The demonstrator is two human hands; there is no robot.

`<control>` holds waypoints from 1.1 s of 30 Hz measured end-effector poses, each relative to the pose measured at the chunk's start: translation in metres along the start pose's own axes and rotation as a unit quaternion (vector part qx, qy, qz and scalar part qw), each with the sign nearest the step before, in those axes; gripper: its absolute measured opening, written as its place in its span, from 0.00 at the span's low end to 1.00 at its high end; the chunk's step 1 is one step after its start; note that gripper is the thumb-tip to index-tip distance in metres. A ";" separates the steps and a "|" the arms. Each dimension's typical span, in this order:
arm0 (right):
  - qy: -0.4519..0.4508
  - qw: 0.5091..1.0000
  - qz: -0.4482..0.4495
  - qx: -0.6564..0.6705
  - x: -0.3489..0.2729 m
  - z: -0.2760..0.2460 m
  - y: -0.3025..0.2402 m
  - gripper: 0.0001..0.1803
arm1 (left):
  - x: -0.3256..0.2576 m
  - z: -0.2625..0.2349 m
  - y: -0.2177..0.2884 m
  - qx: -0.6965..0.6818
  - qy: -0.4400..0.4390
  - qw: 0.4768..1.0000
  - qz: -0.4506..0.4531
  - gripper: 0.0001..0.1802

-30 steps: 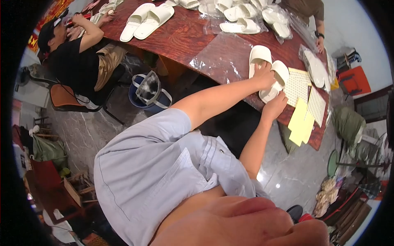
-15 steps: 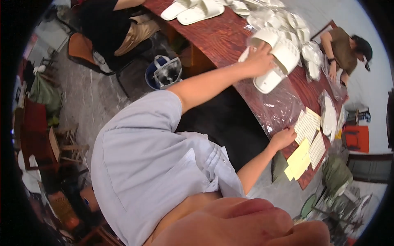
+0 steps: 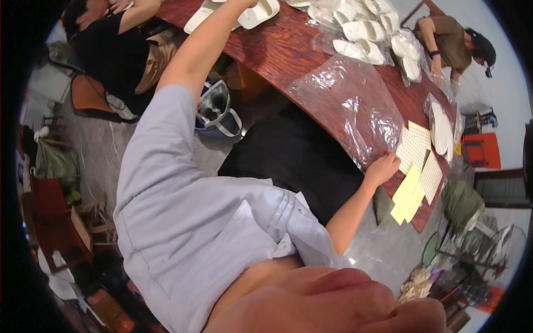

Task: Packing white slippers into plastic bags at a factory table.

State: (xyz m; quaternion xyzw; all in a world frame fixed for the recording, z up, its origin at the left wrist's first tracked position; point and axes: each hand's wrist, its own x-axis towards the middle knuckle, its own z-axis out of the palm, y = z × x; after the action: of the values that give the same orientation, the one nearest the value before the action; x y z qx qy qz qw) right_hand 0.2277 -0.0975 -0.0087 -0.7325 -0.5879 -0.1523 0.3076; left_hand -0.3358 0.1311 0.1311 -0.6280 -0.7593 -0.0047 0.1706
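My left arm is stretched far out across the red-brown table (image 3: 277,53), and my left hand (image 3: 247,4) sits at the very top edge of the view, right at a pair of white slippers (image 3: 258,12). It is cut off there, so I cannot tell whether my fingers are closed on a slipper or only resting against it; the long reach suggests the pair lies too far from my seat for anything less than a straight arm. My right hand (image 3: 382,168) is down at the near edge of the table, loosely curled and holding nothing that I can see, with its knuckles touching the corner of a clear plastic bag (image 3: 347,105) that lies flat just beyond it. My guess is that the hand rests there to keep the bag from sliding. Just to the right of that hand are white sticker sheets (image 3: 415,149) and yellow backing sheets (image 3: 408,194), kept within easy reach of my fingers. Further out past the bag lie more bagged white slippers (image 3: 363,39), heaped near a person in a brown top (image 3: 447,39) who is working at the far side. Another person in black (image 3: 114,47) sits to the left of my outstretched arm.
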 end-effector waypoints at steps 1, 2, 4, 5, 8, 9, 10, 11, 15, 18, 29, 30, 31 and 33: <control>0.007 0.999 0.023 -0.025 -0.001 -0.007 0.016 0.10 | -0.016 -0.042 0.055 -0.027 -0.014 0.999 0.015 0.17; 0.002 1.000 0.026 -0.018 -0.001 -0.006 0.005 0.10 | -0.045 -0.069 0.067 -0.018 -0.017 1.000 0.014 0.17; 0.016 1.000 -0.025 0.000 0.000 -0.007 -0.010 0.10 | -0.092 -0.114 0.114 -0.083 0.105 0.983 0.124 0.14; 0.015 1.000 -0.022 0.001 0.000 -0.009 -0.015 0.10 | -0.134 -0.157 0.132 -0.059 0.155 0.944 0.286 0.14; -0.014 1.000 -0.016 -0.014 0.001 -0.010 -0.017 0.11 | -0.210 -0.164 0.217 -0.255 0.093 0.873 0.405 0.22; -0.013 1.000 -0.017 -0.015 0.001 -0.006 -0.019 0.11 | -0.223 -0.147 0.243 -0.258 0.101 0.856 0.436 0.24; -0.012 1.000 -0.020 -0.002 0.001 -0.002 -0.015 0.11 | -0.232 -0.140 0.267 -0.255 0.065 0.864 0.429 0.27; -0.012 1.000 -0.022 0.013 0.000 -0.001 -0.013 0.10 | -0.238 -0.131 0.284 -0.249 0.028 0.872 0.421 0.30; -0.034 0.997 -0.026 0.072 0.002 -0.010 -0.007 0.13 | -0.242 -0.076 0.322 -0.233 -0.042 0.892 0.385 0.33; -0.131 0.988 0.004 0.077 0.018 -0.031 -0.007 0.16 | -0.251 -0.031 0.320 -0.284 -0.062 0.881 0.372 0.35; -0.229 0.875 -0.140 0.404 0.176 0.025 -0.161 0.38 | -0.261 -0.020 0.322 -0.309 0.019 0.885 0.349 0.33; -0.221 0.911 -0.089 0.337 0.191 0.060 -0.170 0.46 | -0.261 -0.020 0.323 -0.322 0.030 0.881 0.346 0.33; -0.211 0.939 -0.037 0.270 0.200 0.090 -0.181 0.55 | -0.264 -0.020 0.321 -0.320 0.038 0.880 0.349 0.33; -0.266 0.937 0.113 0.198 0.206 0.127 -0.212 0.64 | -0.267 -0.017 0.316 -0.356 0.023 0.869 0.342 0.33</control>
State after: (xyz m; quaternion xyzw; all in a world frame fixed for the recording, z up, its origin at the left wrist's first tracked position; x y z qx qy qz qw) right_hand 0.0620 0.1654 0.0721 -0.7321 -0.5796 0.2034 0.2945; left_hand 0.0112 -0.0597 0.0107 -0.8664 -0.4394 -0.2304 -0.0565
